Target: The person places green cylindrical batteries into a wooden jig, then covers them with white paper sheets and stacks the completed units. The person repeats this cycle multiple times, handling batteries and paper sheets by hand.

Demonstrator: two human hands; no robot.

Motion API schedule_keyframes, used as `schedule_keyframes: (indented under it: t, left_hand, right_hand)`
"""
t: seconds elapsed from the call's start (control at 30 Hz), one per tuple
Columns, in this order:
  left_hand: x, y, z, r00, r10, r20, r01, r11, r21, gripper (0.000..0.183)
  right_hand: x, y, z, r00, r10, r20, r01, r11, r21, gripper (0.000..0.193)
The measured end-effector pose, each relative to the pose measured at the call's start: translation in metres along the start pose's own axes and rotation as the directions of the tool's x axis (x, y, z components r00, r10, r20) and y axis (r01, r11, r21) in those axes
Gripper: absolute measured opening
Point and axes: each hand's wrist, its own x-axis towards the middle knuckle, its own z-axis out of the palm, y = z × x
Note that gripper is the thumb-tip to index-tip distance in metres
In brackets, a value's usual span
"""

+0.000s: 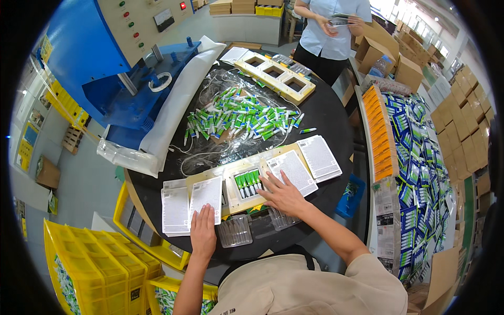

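Observation:
My left hand (203,231) lies flat, fingers together and stretched out, on the lower part of a white printed card (206,191). This card covers the left part of a pale tray-like frame (227,173). Spread fingers of my right hand (283,195) rest at the lower left edge of another white printed card (294,169) on the frame's right part. Between the hands, the middle opening holds a row of several small green-and-white tubes (248,182) with dark caps. Clear plastic blister trays (234,231) lie at the frame's near edge, one partly under my right hand.
Card stacks (175,210) (319,157) flank the frame. Beyond it lie a heap of loose tubes (244,115) and a second frame with three openings (275,77). A blue machine (100,58) stands left, yellow crates (94,262) lower left, packed blister cards (415,184) right. Another person (333,37) stands opposite.

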Motion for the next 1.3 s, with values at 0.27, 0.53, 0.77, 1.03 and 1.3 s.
schedule_keyframes:
  t: [0.27,0.53,0.77,1.03,1.3]
  left_hand:
    - [-0.007,-0.003,-0.007,1.0,0.015,0.003,-0.015,0.999,-0.045,0.049]
    - [0.0,-0.003,0.007,0.999,0.035,0.023,-0.035,0.999,0.014,0.048]
    - [-0.006,0.001,0.029,0.992,0.015,0.123,-0.013,1.0,-0.019,0.053]
    - [-0.004,0.002,0.036,0.976,-0.044,0.214,0.063,0.995,-0.079,0.061]
    - [0.0,0.009,0.046,0.977,-0.082,0.195,0.097,0.993,-0.065,0.061]
  right_hand:
    - [-0.016,0.039,-0.026,0.99,0.134,0.037,-0.133,0.99,-0.038,0.048]
    - [-0.097,0.143,-0.027,0.851,0.441,0.285,-0.42,0.898,-0.132,0.068]
    - [-0.115,0.147,-0.017,0.906,0.385,0.179,-0.398,0.917,0.043,0.055]
    - [-0.122,0.138,-0.004,0.916,0.374,0.145,-0.379,0.925,0.008,0.054]
    - [-0.098,0.098,-0.1,0.818,0.439,-0.372,-0.419,0.897,0.14,0.045]
